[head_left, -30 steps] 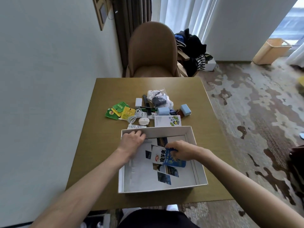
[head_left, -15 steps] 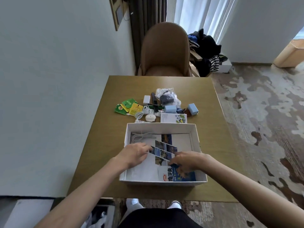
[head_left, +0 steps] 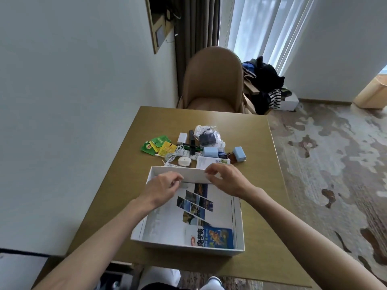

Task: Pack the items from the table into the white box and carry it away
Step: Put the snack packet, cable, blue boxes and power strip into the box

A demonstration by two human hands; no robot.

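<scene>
Pale wall [head_left: 73, 101] at 9 o'clock. Wooden table [head_left: 129, 185] at centre, tan chair [head_left: 212, 80] behind at 12. Dark drape [head_left: 196, 28], then sheer daylit curtains [head_left: 266, 28] at 1. Patterned carpet [head_left: 335, 164] at 3; clothes heap [head_left: 266, 84] beside the chair.

Light: bright daylight comes through the curtains [head_left: 257, 32] ahead of me.
Shadows: soft and faint on the table [head_left: 259, 164].
Blur: my fingers [head_left: 211, 174] look a little smeared.
Edges: walls bend outward.
</scene>
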